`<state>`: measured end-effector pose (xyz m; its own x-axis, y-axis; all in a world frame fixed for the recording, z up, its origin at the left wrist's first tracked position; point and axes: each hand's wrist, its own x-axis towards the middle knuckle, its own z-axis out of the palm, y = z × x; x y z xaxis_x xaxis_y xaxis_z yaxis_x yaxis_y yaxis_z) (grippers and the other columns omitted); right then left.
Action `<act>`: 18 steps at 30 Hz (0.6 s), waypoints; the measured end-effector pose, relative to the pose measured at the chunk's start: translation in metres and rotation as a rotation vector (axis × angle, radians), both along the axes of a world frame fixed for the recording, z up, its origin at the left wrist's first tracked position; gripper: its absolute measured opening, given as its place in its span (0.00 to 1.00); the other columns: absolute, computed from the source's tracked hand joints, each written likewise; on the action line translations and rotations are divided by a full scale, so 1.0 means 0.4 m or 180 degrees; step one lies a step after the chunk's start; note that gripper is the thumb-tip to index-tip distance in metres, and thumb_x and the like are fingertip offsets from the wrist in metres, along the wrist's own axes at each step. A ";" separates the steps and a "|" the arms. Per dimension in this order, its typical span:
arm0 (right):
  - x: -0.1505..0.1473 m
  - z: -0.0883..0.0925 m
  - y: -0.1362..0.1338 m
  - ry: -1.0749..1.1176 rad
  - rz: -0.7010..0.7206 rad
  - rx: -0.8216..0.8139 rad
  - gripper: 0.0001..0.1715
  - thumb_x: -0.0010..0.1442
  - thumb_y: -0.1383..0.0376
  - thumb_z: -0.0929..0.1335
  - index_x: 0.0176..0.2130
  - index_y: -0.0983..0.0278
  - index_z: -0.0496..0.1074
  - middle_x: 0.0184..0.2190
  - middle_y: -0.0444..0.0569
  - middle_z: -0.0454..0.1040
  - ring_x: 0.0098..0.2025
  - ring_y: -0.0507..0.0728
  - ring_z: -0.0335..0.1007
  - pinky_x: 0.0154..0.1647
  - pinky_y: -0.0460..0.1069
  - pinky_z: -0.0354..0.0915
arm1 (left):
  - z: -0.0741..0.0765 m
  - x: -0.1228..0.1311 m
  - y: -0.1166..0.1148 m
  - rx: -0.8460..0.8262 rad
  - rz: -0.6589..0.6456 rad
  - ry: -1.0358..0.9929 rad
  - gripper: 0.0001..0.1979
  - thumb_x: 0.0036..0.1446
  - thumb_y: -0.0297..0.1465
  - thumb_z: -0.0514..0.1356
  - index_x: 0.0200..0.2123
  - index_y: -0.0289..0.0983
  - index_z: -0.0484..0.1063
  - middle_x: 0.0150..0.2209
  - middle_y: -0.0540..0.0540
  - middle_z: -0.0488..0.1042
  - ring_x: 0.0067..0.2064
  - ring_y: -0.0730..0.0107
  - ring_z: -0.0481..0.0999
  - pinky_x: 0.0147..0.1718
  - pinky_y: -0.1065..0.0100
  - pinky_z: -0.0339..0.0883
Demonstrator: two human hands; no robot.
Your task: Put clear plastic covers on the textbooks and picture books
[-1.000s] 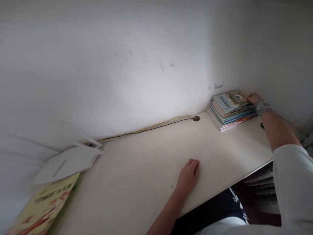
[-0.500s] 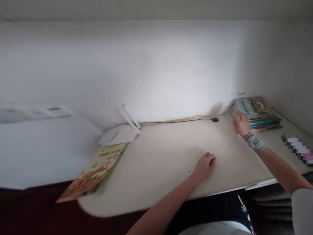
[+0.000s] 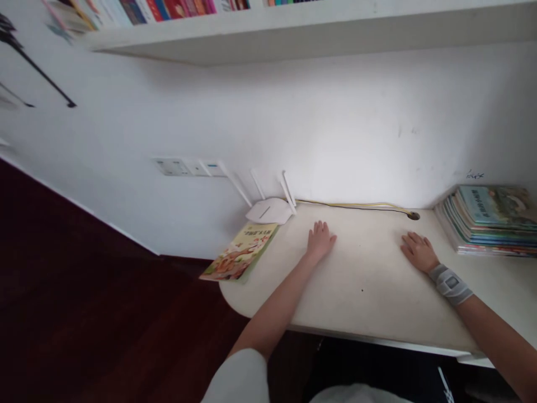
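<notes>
Both my hands lie flat on a cream desktop (image 3: 361,285), palms down and holding nothing. My left hand (image 3: 320,240) rests near the desk's back edge, a short way right of a picture book (image 3: 239,252) lying flat with a yellow-green cover. My right hand (image 3: 418,252) has a grey wrist band (image 3: 451,284) and lies left of a stack of thin colourful books (image 3: 490,221). The stack stands against the wall at the right, cut off by the frame edge, and my right hand does not touch it.
A white router (image 3: 268,211) with upright antennas sits at the back of the desk, beside a yellow cable (image 3: 356,205) leading to a desk grommet (image 3: 413,215). Wall sockets (image 3: 184,167) sit above. Overhead runs a white shelf (image 3: 293,33) of books. Dark red flooring (image 3: 92,302) lies left.
The view has swung left and up, showing the shelf, sockets and floor. My right hand has come away from the book stack and now lies flat on the desk.
</notes>
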<state>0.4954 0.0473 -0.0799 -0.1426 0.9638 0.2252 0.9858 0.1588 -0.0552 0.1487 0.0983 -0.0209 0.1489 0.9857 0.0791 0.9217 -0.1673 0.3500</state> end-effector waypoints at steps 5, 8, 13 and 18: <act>0.008 -0.009 -0.006 -0.0070 0.0185 0.0103 0.27 0.64 0.56 0.55 0.56 0.65 0.64 0.59 0.58 0.62 0.60 0.63 0.57 0.57 0.62 0.54 | -0.035 -0.022 0.008 -0.0097 0.0220 -0.0037 0.20 0.59 0.33 0.51 0.51 0.27 0.64 0.59 0.27 0.60 0.62 0.50 0.56 0.58 0.52 0.49; 0.015 -0.003 -0.008 -0.0040 0.0215 0.0094 0.26 0.64 0.56 0.55 0.55 0.65 0.65 0.58 0.58 0.63 0.60 0.63 0.57 0.57 0.62 0.55 | -0.030 -0.012 0.005 -0.0103 0.0192 -0.0266 0.14 0.59 0.29 0.49 0.45 0.30 0.69 0.55 0.31 0.66 0.58 0.54 0.63 0.56 0.55 0.53; -0.011 0.012 -0.022 0.0320 0.0238 0.0184 0.29 0.62 0.55 0.58 0.56 0.69 0.64 0.57 0.64 0.63 0.59 0.66 0.58 0.57 0.64 0.55 | 0.020 0.018 -0.009 -0.0075 0.0150 -0.0971 0.16 0.63 0.32 0.46 0.40 0.32 0.72 0.47 0.34 0.73 0.52 0.55 0.70 0.52 0.53 0.60; -0.174 0.045 -0.109 0.1494 0.0913 0.0744 0.53 0.55 0.49 0.66 0.66 0.69 0.38 0.63 0.65 0.50 0.64 0.66 0.48 0.60 0.63 0.54 | 0.099 0.204 -0.151 -0.0012 -0.0225 -0.3011 0.25 0.65 0.40 0.38 0.50 0.34 0.67 0.52 0.36 0.70 0.51 0.64 0.72 0.45 0.64 0.68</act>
<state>0.4259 0.0036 -0.0618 -0.2239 0.8188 0.5287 0.7804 0.4755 -0.4060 0.2303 0.0378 0.0186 0.0839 0.9773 0.1944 0.2434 -0.2093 0.9471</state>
